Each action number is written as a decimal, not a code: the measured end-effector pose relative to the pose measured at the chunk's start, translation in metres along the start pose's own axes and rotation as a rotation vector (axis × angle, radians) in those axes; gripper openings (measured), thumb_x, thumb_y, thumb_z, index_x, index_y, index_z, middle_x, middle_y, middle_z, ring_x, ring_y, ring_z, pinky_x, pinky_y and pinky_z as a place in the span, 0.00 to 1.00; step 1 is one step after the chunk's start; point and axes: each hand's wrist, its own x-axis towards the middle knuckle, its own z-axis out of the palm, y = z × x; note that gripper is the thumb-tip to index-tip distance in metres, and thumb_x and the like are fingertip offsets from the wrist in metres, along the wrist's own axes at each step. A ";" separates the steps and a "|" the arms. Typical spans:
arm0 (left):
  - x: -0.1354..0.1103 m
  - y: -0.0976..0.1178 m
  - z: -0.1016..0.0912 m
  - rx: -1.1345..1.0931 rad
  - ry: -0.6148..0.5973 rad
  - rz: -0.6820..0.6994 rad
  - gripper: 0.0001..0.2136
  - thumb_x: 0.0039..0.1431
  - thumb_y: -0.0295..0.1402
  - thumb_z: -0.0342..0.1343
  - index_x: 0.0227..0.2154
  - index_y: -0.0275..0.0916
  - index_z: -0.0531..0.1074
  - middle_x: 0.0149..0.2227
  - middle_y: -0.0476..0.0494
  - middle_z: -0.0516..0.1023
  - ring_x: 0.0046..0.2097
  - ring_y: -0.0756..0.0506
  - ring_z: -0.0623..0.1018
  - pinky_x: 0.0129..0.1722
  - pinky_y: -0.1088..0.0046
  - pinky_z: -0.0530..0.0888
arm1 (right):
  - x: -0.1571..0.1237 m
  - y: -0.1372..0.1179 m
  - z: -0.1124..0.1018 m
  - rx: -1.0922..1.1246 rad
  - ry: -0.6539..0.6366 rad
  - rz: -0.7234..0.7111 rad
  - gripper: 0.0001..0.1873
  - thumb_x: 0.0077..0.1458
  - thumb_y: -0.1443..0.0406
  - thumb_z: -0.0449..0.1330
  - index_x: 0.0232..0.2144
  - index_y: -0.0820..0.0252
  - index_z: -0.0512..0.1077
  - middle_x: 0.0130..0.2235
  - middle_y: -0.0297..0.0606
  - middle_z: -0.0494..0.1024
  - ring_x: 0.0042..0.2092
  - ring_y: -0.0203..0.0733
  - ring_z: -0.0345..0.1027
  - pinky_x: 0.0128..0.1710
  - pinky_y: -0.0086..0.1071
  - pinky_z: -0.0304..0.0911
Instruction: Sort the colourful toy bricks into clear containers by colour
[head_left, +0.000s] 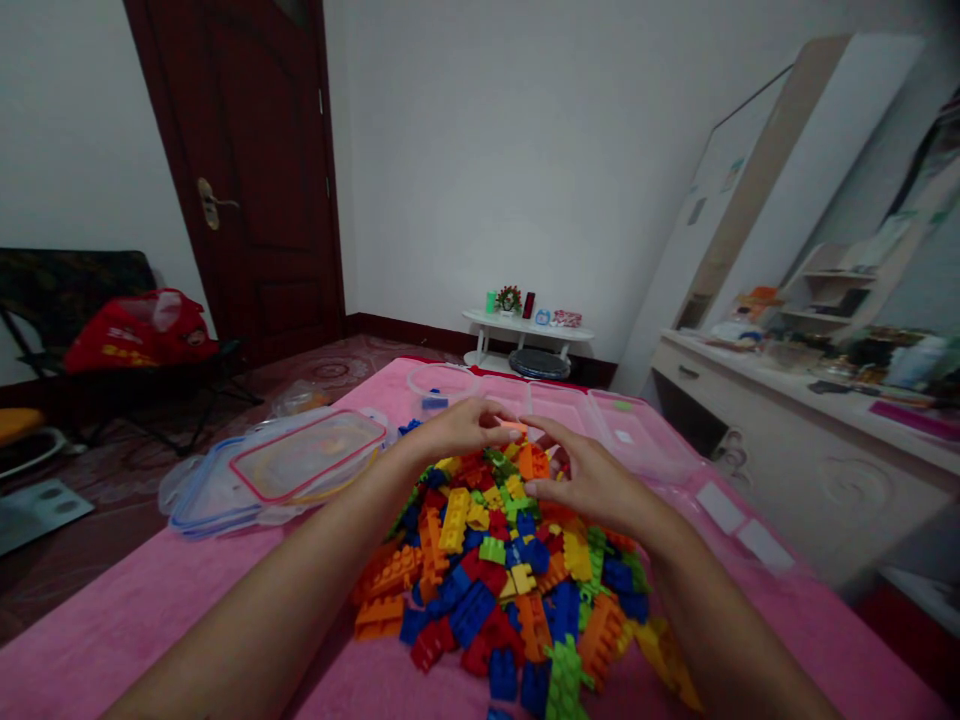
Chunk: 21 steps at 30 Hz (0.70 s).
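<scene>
Plastic blocks (pixel 492 550), brightly multicoloured, studded, heaped

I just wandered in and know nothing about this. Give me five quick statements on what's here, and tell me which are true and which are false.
1. The left hand and right hand, both bare, are at the heap of bricks. True.
2. The bricks are all blue. False: red, yellow, green and orange ones show too.
3. The red-rimmed lid lies to the right of the heap. False: it lies to the left.
4. A red bag rests on the chair. True.
5. The cloth under the bricks is green. False: it is pink.
</scene>
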 end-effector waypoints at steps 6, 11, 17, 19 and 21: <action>-0.001 0.009 0.013 -0.161 -0.092 0.003 0.19 0.51 0.42 0.58 0.43 0.36 0.73 0.29 0.44 0.76 0.25 0.51 0.72 0.25 0.78 0.67 | -0.004 -0.014 -0.002 0.047 -0.016 -0.072 0.39 0.45 0.63 0.63 0.59 0.52 0.56 0.44 0.38 0.73 0.37 0.40 0.67 0.37 0.32 0.62; 0.002 0.000 0.014 -0.137 -0.070 -0.038 0.29 0.47 0.41 0.62 0.53 0.36 0.64 0.34 0.42 0.77 0.31 0.49 0.75 0.30 0.75 0.70 | -0.003 -0.010 -0.004 0.266 -0.033 -0.051 0.23 0.49 0.63 0.61 0.49 0.57 0.66 0.40 0.36 0.73 0.36 0.36 0.66 0.34 0.29 0.62; 0.001 0.003 0.018 -0.097 -0.105 -0.047 0.34 0.49 0.45 0.60 0.57 0.34 0.59 0.43 0.36 0.74 0.38 0.45 0.76 0.36 0.69 0.72 | 0.000 -0.009 -0.015 0.364 -0.034 0.057 0.18 0.46 0.61 0.62 0.41 0.60 0.68 0.29 0.32 0.70 0.28 0.33 0.64 0.26 0.27 0.60; 0.001 0.001 0.018 -0.040 -0.071 -0.039 0.36 0.48 0.44 0.60 0.58 0.34 0.58 0.47 0.33 0.73 0.42 0.44 0.75 0.39 0.67 0.72 | -0.004 -0.001 -0.031 0.274 0.055 0.133 0.18 0.46 0.59 0.62 0.40 0.60 0.68 0.27 0.32 0.71 0.27 0.35 0.65 0.25 0.27 0.61; 0.002 -0.002 0.018 0.017 -0.043 -0.022 0.33 0.48 0.42 0.61 0.57 0.34 0.60 0.48 0.32 0.72 0.45 0.43 0.75 0.43 0.66 0.71 | -0.011 0.018 -0.053 0.121 0.197 0.246 0.20 0.46 0.58 0.61 0.41 0.61 0.68 0.27 0.35 0.73 0.25 0.37 0.68 0.24 0.29 0.61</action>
